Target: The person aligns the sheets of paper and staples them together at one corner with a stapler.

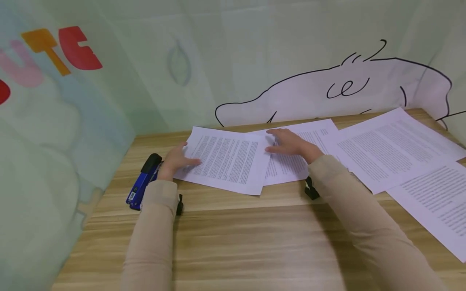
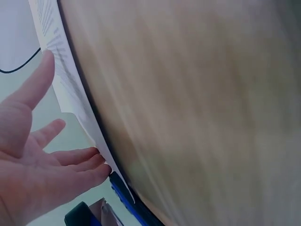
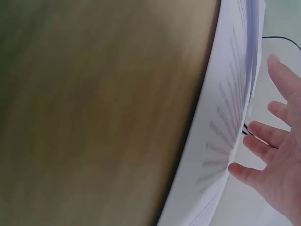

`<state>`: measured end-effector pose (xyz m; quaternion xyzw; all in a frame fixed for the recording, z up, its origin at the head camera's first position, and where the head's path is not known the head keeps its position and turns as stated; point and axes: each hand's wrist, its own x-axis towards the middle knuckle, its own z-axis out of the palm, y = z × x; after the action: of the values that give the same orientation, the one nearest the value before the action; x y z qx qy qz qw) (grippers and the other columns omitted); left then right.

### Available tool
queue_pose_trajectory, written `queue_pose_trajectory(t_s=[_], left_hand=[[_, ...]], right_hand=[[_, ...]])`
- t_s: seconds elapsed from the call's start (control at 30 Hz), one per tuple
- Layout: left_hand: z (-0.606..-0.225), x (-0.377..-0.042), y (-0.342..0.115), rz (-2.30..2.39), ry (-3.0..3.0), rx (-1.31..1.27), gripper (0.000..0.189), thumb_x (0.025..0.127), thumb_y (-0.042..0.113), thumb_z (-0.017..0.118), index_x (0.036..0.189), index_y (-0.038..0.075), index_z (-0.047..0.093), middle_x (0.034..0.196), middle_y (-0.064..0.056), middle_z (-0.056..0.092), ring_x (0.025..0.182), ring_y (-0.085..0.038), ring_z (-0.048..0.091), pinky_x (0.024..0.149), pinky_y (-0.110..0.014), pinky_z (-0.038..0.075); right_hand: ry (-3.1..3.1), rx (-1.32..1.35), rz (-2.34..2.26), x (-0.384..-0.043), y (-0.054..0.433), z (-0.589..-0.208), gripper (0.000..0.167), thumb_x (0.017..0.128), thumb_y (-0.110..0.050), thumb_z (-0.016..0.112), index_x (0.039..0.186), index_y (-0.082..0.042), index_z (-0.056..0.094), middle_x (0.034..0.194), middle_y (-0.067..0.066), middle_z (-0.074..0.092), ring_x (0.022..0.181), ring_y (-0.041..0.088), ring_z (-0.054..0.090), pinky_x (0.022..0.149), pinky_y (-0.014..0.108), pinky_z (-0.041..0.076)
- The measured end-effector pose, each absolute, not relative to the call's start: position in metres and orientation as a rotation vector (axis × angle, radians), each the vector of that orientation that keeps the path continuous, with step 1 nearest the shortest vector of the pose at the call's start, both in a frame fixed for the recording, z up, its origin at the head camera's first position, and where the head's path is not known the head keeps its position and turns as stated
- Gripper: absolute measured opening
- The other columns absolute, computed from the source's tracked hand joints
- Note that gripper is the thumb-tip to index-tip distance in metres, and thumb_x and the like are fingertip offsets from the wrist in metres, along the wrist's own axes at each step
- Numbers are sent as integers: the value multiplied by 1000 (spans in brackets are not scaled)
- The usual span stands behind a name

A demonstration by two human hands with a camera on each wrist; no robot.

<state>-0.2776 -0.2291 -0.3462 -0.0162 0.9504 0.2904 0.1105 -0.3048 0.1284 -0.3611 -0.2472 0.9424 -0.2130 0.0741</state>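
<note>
A printed sheet of paper (image 1: 225, 161) lies on the table in the head view, its right part over a second printed sheet (image 1: 285, 167). At its left edge is my left hand (image 1: 176, 159), with thumb and fingers apart; in the left wrist view its fingertips touch or nearly touch the paper (image 2: 70, 89). My right hand (image 1: 288, 143) is at the sheet's right edge, over the second sheet, with its fingers spread. The right wrist view shows its little finger close to the paper (image 3: 221, 108); contact is unclear. Neither hand grips anything.
A blue and black stapler (image 1: 143, 182) lies left of my left hand. Two more printed sheets, an upper one (image 1: 397, 149) and a lower one (image 1: 437, 198), overlap at the right. A printed curtain (image 1: 145, 60) hangs behind the wooden table (image 1: 233, 242).
</note>
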Motion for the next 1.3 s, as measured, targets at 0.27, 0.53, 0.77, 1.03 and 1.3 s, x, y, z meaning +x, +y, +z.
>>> queue_pose_trajectory(t_s=[0.27,0.53,0.77,1.03,1.3], left_hand=[[-346,-280,-226,791,2787,-27,90,81,25,72,145,-4,17,146,-28,23,133,-41,23,109,-50,19],[-342,-279,-225,754,2791,19,91,79,24,73,145,-3,17,147,-29,20,135,-43,18,109,-52,17],[-345,-280,-230,726,2902,105,83,77,14,74,143,-3,26,142,-30,28,131,-44,24,107,-54,20],[-346,-281,-240,922,3043,96,60,76,-10,63,133,-8,43,120,-34,50,108,-44,49,93,-51,39],[-334,-276,-240,894,3155,128,33,84,0,63,114,-12,58,105,-31,59,90,-39,55,79,-47,44]], right_hand=[[2808,-696,-545,-306,118,-362,69,87,-33,64,142,-5,34,142,20,37,131,36,31,106,49,25],[2860,-672,-597,-304,113,-359,72,81,-24,73,140,-4,38,145,24,28,133,39,27,107,50,24],[2894,-656,-704,-303,110,-359,66,80,-11,72,138,-2,41,140,22,39,129,37,36,105,47,28],[2867,-551,-867,-302,110,-358,40,85,1,61,125,4,54,124,21,56,114,33,52,97,43,39],[2727,-397,-1025,-300,123,-354,34,88,-7,60,120,3,58,114,18,60,79,23,58,74,32,50]])
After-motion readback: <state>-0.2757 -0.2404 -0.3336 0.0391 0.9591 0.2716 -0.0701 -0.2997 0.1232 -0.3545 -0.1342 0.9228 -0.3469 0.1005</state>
